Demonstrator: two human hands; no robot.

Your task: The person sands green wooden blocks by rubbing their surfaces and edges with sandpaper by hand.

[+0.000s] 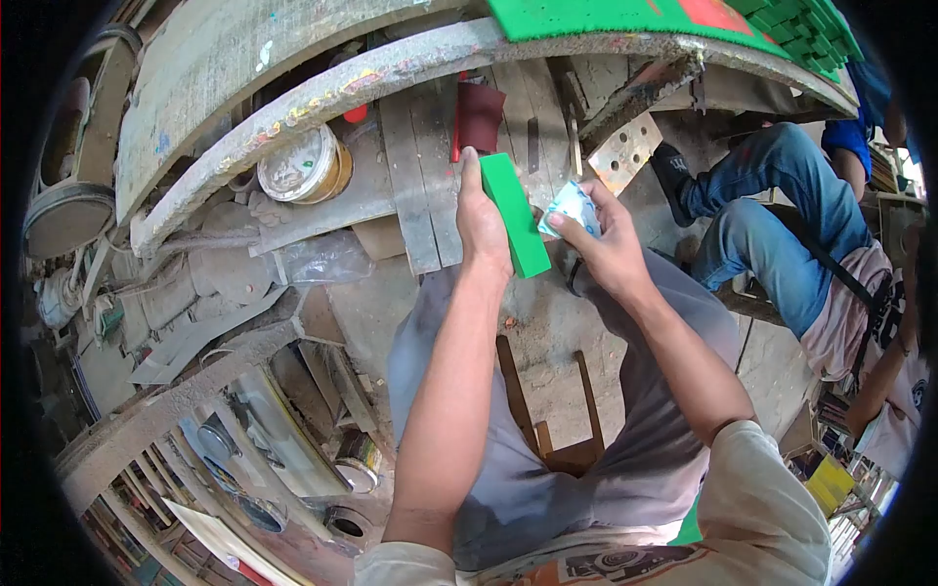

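Block point(518, 217), green, head view: I see it grasped in the left hand point(483, 227) above the floor point(547, 327); the right hand point(612, 244) pinches a crumpled white-and-blue wad point(571, 207) just beside it. A slack left grip, I judge, could drop it and scuff its faces.

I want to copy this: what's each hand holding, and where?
Left hand: the green block, by its long left side. Right hand: a crumpled whitish wad, pinched at its right side.

Left hand point(484, 223) partly behind block point(517, 217)
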